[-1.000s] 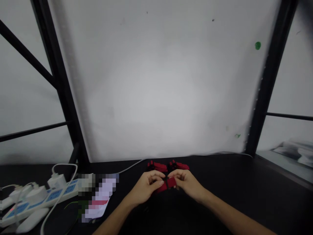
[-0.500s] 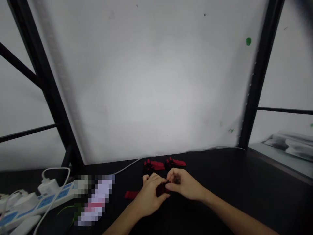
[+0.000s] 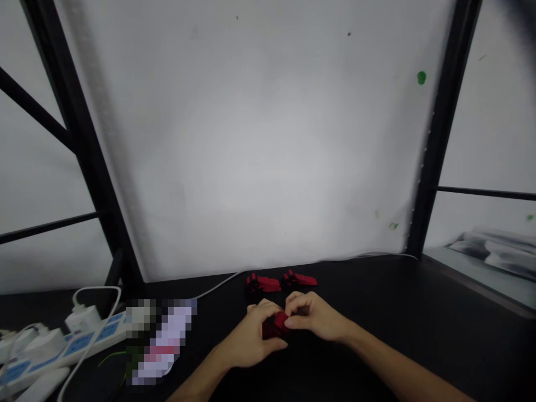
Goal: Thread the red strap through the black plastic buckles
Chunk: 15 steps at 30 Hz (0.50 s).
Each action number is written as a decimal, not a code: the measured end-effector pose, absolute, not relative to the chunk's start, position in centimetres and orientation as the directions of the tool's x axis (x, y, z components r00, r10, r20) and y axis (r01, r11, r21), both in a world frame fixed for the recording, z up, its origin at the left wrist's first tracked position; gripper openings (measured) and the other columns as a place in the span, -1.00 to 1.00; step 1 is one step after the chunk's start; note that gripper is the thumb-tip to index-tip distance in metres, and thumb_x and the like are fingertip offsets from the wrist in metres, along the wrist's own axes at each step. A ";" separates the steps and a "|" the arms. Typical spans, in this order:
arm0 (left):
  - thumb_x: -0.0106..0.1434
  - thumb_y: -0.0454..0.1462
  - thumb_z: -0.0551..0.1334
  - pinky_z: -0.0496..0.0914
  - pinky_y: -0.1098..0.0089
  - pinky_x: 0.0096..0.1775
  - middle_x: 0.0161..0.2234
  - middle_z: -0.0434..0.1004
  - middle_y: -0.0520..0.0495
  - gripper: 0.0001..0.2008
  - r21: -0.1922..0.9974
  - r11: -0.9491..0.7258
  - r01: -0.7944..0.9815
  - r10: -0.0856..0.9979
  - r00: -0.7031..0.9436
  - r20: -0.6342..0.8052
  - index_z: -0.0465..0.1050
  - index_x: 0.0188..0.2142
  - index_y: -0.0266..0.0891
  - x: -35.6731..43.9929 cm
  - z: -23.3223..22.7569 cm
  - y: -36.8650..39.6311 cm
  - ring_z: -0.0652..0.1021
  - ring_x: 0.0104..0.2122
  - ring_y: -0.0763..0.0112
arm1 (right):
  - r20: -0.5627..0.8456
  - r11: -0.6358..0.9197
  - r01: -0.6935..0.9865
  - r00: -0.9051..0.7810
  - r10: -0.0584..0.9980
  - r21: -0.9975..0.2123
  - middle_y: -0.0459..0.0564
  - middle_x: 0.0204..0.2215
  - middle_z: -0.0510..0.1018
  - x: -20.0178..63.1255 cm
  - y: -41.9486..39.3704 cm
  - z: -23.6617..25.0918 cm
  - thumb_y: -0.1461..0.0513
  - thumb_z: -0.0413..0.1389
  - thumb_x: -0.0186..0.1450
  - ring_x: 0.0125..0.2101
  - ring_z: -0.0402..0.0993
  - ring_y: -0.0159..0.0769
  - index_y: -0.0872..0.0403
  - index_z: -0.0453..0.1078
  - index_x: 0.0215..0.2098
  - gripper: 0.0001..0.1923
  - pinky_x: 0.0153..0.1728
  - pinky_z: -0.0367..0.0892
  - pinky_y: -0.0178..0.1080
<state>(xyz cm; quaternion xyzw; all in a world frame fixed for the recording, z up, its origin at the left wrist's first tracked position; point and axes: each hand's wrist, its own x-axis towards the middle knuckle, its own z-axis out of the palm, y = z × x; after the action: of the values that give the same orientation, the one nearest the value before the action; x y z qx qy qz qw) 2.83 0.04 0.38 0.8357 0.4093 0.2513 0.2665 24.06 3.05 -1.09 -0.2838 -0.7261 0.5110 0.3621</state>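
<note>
A red and black strap [image 3: 281,322] is between my two hands just above or on the black table; much of it is hidden by my fingers. My left hand [image 3: 249,338] curls around its left side, thumb below and fingers beyond it. From the right, my right hand [image 3: 314,317] pinches the strap's red part between thumb and fingers. Just past my hands lie two bundled red and black straps, the left bundle [image 3: 262,283] and the right bundle [image 3: 298,278], side by side.
A white power strip [image 3: 90,339] with plugs and cables lies at the left. Beside it is a blurred-out pale item [image 3: 167,340]. A thin grey cable [image 3: 220,286] runs along the back of the black table [image 3: 377,312]. Plastic-wrapped material [image 3: 494,251] rests at the right.
The red strap end that stuck out left of my left hand no longer shows. A red part now shows between my hands, at my right fingertips. My left hand has shifted slightly left.
</note>
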 end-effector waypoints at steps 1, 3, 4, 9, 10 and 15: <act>0.05 -0.27 0.42 0.23 0.24 -0.04 -0.19 0.48 -0.01 -0.69 0.663 -0.520 0.539 0.816 0.542 0.199 0.49 -0.18 -0.15 2.9 0.4 0.0 0.44 -0.16 0.24 | 0.263 0.351 0.052 -0.562 0.784 -0.935 -0.10 -0.33 0.41 23.7 3.0 -1.2 0.03 0.35 0.07 -0.35 0.32 -0.35 0.02 0.59 -0.41 -0.75 -0.27 0.26 -0.28; 0.07 -0.24 0.41 0.26 0.28 -0.06 -0.19 0.47 -0.01 -0.70 0.682 -0.518 0.516 0.813 0.546 0.204 0.50 -0.18 -0.15 2.9 0.4 0.0 0.44 -0.17 0.25 | 0.295 0.404 0.086 -0.550 0.782 -0.911 -0.09 -0.29 0.38 23.4 2.8 -1.4 0.03 0.36 0.06 -0.29 0.33 -0.32 0.00 0.60 -0.41 -0.76 -0.22 0.25 -0.27; 0.07 -0.24 0.41 0.27 0.30 -0.07 -0.20 0.47 -0.01 -0.71 0.693 -0.515 0.505 0.812 0.546 0.206 0.50 -0.18 -0.16 2.8 0.4 0.0 0.44 -0.18 0.27 | 0.302 0.422 0.101 -0.550 0.778 -0.901 -0.09 -0.28 0.37 23.5 2.8 -1.4 0.03 0.36 0.07 -0.27 0.32 -0.31 -0.01 0.61 -0.40 -0.77 -0.21 0.25 -0.27; 0.05 -0.27 0.41 0.32 0.37 -0.17 -0.28 0.43 0.01 -0.73 0.787 -0.477 0.391 0.810 0.542 0.222 0.51 -0.22 -0.21 2.8 0.6 0.1 0.43 -0.27 0.34 | 0.299 0.422 0.082 -0.586 0.753 -0.903 -0.06 -0.22 0.40 24.0 2.5 -0.8 0.03 0.33 0.12 -0.22 0.36 -0.29 -0.02 0.61 -0.38 -0.79 -0.18 0.28 -0.25; 0.06 -0.28 0.41 0.32 0.37 -0.17 -0.28 0.43 0.01 -0.74 0.793 -0.475 0.382 0.813 0.536 0.229 0.51 -0.22 -0.21 2.8 0.6 0.1 0.43 -0.28 0.34 | 0.302 0.425 0.082 -0.582 0.755 -0.902 -0.05 -0.21 0.42 24.0 2.4 -0.7 0.03 0.31 0.13 -0.22 0.37 -0.28 -0.02 0.61 -0.37 -0.78 -0.18 0.29 -0.25; 0.02 -0.33 0.43 0.25 0.23 -0.05 -0.24 0.48 -0.02 -0.73 0.686 -0.489 0.539 0.862 0.419 0.285 0.49 -0.26 -0.18 3.2 0.2 0.1 0.46 -0.20 0.24 | 0.385 0.521 0.288 -0.416 0.824 -0.803 0.01 -0.13 0.50 23.4 1.7 -0.4 0.01 0.23 0.21 -0.30 0.44 -0.25 -0.04 0.63 -0.36 -0.77 -0.30 0.33 -0.23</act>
<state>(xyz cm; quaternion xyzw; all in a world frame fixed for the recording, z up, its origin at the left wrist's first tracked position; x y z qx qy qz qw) 3.20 0.08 0.18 0.8028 0.4364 0.3164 0.2550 23.35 1.74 -0.42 -0.3594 -0.7733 0.3320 0.4034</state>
